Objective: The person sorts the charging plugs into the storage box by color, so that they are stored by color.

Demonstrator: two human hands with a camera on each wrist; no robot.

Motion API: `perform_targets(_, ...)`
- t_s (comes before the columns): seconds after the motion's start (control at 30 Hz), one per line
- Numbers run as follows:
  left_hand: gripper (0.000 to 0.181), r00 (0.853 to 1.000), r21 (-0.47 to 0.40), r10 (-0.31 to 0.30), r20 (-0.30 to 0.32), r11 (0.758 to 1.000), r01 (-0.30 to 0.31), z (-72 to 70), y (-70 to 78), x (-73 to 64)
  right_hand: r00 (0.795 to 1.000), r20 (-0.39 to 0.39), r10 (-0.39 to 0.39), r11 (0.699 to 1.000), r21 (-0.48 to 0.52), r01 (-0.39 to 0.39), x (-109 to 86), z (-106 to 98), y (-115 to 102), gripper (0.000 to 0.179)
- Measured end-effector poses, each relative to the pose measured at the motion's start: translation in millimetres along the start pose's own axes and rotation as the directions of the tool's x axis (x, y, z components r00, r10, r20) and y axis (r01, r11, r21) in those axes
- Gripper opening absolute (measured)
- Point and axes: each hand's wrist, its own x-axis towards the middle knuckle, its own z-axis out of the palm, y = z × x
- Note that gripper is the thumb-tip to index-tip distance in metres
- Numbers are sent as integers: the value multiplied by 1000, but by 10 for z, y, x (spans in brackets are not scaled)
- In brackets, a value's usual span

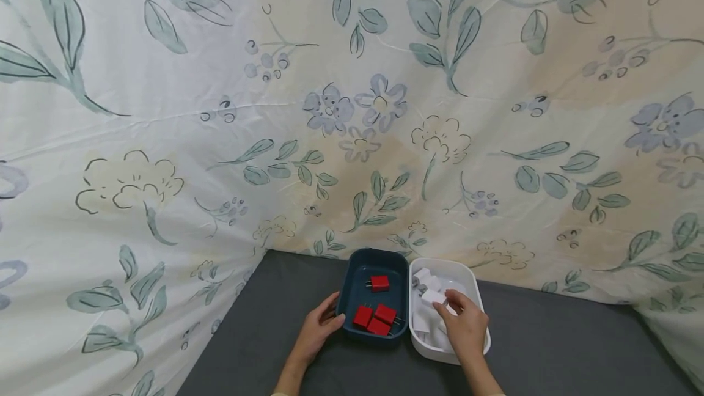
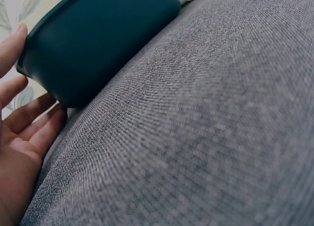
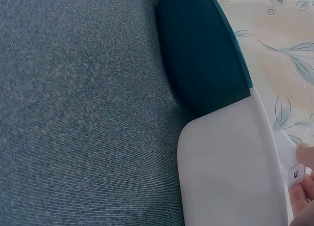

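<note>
My right hand (image 1: 464, 326) pinches a white charger plug (image 1: 432, 298) between thumb and fingers, above the white bin (image 1: 484, 341). In the right wrist view, a port shows on the end of this plug (image 3: 296, 175). Several other white plugs (image 1: 420, 324) lie inside that bin, partly hidden by the hand. To the left stands a dark blue bin (image 1: 352, 261) holding several red charger plugs (image 1: 379, 283) with metal prongs. My left hand (image 1: 318, 330) touches the blue bin's left side with loosely extended fingers (image 2: 37, 110); its thumb lies by the rim.
Both bins stand side by side, touching, on a dark grey cloth-covered table (image 1: 264, 298). Behind and to the left hangs a pale curtain (image 1: 220, 139) printed with leaves and flowers, close to the bins' far ends.
</note>
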Motion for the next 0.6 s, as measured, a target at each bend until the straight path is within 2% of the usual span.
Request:
perform_targets(0.4, 58, 1000, 0, -11, -12, 1000, 11, -4, 17, -12, 999, 7, 52, 999, 11, -52, 9, 4, -23, 35)
perform_targets(0.6, 59, 1000, -6, -8, -5, 1000, 8, 9, 5, -11, 997, -58, 55, 998, 36, -53, -60, -52, -19, 28)
